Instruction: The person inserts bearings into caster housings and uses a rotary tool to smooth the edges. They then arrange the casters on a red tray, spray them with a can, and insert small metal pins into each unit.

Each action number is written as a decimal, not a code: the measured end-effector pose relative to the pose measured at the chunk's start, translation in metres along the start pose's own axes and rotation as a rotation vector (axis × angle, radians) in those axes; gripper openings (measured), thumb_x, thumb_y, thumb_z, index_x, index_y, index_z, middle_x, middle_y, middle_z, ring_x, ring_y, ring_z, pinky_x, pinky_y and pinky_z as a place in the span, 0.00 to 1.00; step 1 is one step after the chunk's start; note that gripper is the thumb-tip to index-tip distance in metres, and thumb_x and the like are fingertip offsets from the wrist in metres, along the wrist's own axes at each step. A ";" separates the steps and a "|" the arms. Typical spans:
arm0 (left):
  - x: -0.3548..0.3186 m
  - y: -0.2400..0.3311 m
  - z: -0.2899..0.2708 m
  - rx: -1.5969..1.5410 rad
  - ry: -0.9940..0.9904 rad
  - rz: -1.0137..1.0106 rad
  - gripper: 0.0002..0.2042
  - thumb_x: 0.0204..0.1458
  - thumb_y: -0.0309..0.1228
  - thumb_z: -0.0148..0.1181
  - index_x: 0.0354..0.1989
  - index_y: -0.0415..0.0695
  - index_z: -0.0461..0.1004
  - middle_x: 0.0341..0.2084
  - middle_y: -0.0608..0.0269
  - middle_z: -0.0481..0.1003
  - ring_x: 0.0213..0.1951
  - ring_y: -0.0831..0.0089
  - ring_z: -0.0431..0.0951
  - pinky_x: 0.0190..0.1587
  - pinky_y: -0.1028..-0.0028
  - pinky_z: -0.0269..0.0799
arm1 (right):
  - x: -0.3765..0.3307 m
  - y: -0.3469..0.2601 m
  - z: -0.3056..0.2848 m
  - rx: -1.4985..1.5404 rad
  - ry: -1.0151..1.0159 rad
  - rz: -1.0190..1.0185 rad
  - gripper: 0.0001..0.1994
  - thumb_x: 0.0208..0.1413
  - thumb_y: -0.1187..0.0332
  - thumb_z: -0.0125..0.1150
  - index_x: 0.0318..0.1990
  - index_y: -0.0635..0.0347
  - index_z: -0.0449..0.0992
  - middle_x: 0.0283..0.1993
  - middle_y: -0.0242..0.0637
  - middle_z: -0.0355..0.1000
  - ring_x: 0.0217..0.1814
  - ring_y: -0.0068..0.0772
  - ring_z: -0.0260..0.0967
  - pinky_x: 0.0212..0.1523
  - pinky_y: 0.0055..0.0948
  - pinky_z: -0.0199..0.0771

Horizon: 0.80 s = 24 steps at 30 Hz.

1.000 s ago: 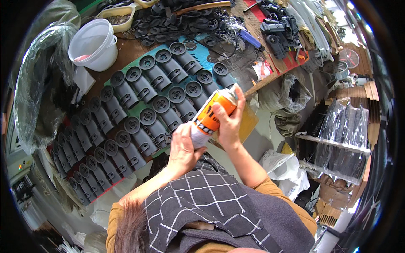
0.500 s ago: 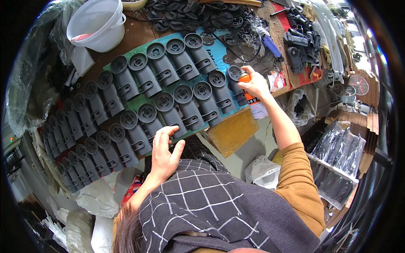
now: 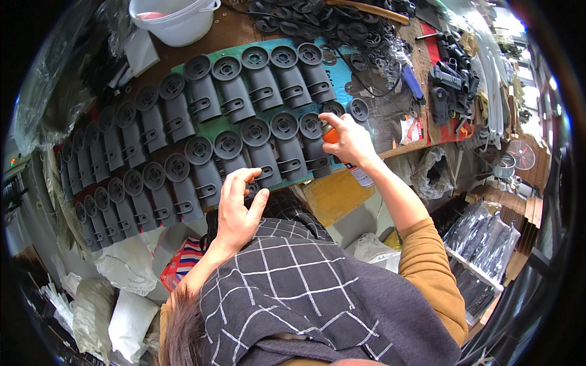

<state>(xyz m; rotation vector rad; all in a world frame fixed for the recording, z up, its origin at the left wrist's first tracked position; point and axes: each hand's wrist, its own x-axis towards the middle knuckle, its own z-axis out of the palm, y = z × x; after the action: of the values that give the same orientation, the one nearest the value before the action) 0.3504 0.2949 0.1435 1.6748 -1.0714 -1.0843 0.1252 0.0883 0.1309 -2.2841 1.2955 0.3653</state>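
The right hand [image 3: 348,140] is clamped on an orange spray can [image 3: 342,149], its nozzle at the dark grey parts [image 3: 262,131] lying in rows on the counter [image 3: 342,192]. The left hand [image 3: 238,207], fingers loosely spread and holding nothing, hovers near the closest row. Far beyond it stands a white bucket [image 3: 177,21] with something pink inside. Past the right hand lie black rings [image 3: 317,21] and tools [image 3: 448,79].
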 end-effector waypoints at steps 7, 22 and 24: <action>-0.011 -0.004 -0.015 -0.018 0.123 -0.030 0.17 0.54 0.30 0.62 0.51 0.41 0.71 0.47 0.57 0.70 0.47 0.66 0.72 0.46 0.70 0.69 | 0.004 -0.049 0.012 0.024 0.068 -0.051 0.33 0.43 0.63 0.65 0.62 0.35 0.65 0.46 0.44 0.67 0.47 0.50 0.71 0.48 0.41 0.74; -0.093 -0.113 -0.191 0.196 0.634 -0.106 0.15 0.58 0.30 0.58 0.52 0.42 0.71 0.46 0.61 0.71 0.45 0.72 0.72 0.44 0.73 0.71 | 0.009 -0.156 0.043 -0.032 0.082 0.049 0.32 0.43 0.62 0.65 0.60 0.33 0.65 0.47 0.42 0.67 0.49 0.50 0.71 0.50 0.42 0.73; -0.112 -0.139 -0.237 0.190 0.746 -0.180 0.15 0.58 0.31 0.59 0.53 0.42 0.71 0.46 0.63 0.71 0.45 0.73 0.72 0.45 0.73 0.70 | 0.004 -0.171 0.053 -0.029 0.078 0.023 0.34 0.42 0.62 0.67 0.61 0.33 0.64 0.47 0.45 0.66 0.50 0.50 0.70 0.50 0.43 0.73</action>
<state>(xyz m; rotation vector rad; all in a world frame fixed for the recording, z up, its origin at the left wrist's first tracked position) 0.5743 0.4856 0.0994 2.1094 -0.5504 -0.3819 0.2742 0.1876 0.1317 -2.3303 1.3646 0.3082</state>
